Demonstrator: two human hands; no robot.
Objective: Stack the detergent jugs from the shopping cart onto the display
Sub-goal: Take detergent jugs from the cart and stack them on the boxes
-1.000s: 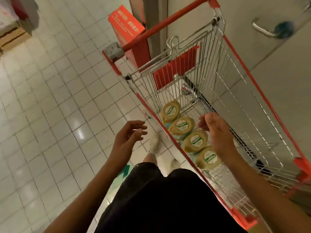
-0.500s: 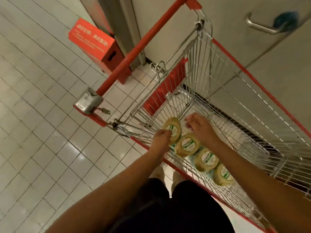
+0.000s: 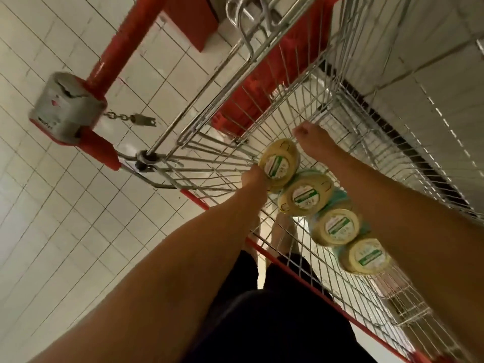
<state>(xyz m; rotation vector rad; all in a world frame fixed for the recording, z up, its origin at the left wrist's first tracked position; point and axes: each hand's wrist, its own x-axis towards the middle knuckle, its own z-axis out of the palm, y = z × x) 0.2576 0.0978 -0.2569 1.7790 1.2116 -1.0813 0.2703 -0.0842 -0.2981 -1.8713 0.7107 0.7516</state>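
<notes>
I am looking down at a floor point(image 3: 65, 205) of pale square tiles. On it stands the shopping cart point(image 3: 366, 132), made of silver wire with red edges. It sits in front of me and to my right. My black shorts point(image 3: 275, 323) fill the bottom of the view.

A thick red handle point(image 3: 125, 35) runs across the end of the cart, and a red flap point(image 3: 251, 100) hangs inside that end.

Four jugs point(image 3: 303, 197) stand in a row along the side of the cart nearest me. They touch each other. Each has a round yellow top with a green and white sticker.

A grey lock box point(image 3: 65, 106) sits on the end of the handle. A little chain with a key point(image 3: 131, 117) hangs out from it.

Both my arms reach into the cart. My left hand point(image 3: 255, 178) grips the left side of the far jug point(image 3: 279, 162), the one at the handle end, with bent fingers. My right hand point(image 3: 310, 141) is just beside that jug on its other side, with its fingers curled down. I cannot tell if it holds the jug.
</notes>
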